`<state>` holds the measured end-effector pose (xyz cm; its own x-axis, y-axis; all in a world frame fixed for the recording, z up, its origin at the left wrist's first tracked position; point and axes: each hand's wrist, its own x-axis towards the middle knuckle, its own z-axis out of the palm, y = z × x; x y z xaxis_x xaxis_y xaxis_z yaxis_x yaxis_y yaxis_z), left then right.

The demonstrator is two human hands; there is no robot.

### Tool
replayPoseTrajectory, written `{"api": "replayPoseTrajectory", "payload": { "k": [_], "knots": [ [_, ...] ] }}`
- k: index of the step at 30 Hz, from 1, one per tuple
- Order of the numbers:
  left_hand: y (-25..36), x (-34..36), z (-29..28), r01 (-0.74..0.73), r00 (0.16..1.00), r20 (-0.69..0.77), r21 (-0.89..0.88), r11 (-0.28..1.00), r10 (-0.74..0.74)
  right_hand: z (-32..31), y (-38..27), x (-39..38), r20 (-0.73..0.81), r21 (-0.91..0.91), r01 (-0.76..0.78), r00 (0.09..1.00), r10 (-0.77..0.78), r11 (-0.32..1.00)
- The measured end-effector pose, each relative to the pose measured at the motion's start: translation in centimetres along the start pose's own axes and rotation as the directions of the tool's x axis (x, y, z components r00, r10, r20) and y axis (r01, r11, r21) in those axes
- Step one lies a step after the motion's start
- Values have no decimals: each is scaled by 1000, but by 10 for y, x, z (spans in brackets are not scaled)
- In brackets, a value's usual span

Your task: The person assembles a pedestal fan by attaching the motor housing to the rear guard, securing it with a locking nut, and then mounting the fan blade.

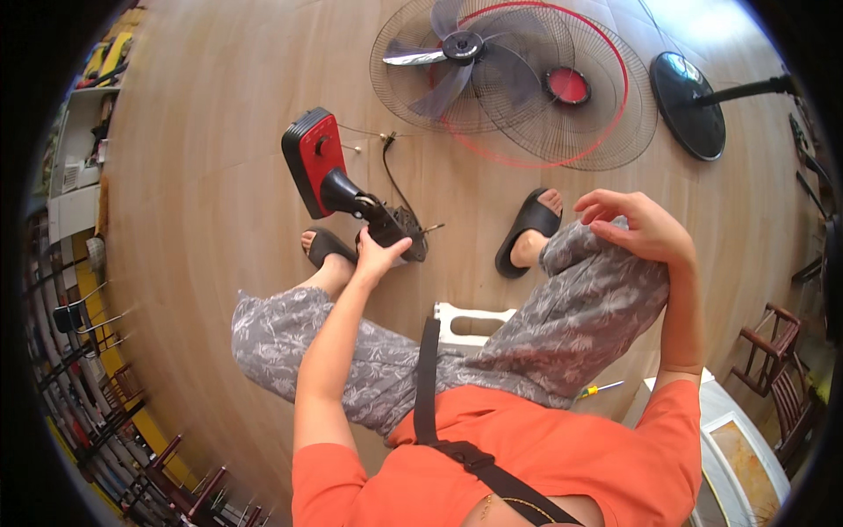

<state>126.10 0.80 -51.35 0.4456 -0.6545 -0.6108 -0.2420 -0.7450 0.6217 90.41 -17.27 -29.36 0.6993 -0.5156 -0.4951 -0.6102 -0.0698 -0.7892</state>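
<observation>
My left hand (379,256) is closed round the black motor end of a fan head (399,230), holding it between my feet. A metal shaft sticks out to the right of the motor. From its other end a black neck runs up to a red and black control box (320,162) with a dark knob. A dark cable (392,171) trails near it. My right hand (645,227) hangs over my right knee, fingers loosely bent and apart, with nothing in it. Beyond my feet lie dark fan blades (464,46) on overlapping wire grilles (606,132) with a red ring.
A round black fan base (689,110) with its pole lies at the far right. Under me is a white stool (452,309). A yellow-handled screwdriver (600,388) is on the floor by my right hip. Shelves (83,189) line the left; small wooden chairs (768,342) are at right.
</observation>
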Motion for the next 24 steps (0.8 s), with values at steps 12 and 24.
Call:
{"api": "replayPoseTrajectory", "payload": {
  "k": [12,24],
  "knots": [
    [-8,-1,24,111,989,-139,439,892,-55,-18,227,252,-321,899,89,800,506,428],
    [-86,107,10,313,948,1,144,939,-317,-35,164,219,-267,942,115,826,497,314]
  ]
}}
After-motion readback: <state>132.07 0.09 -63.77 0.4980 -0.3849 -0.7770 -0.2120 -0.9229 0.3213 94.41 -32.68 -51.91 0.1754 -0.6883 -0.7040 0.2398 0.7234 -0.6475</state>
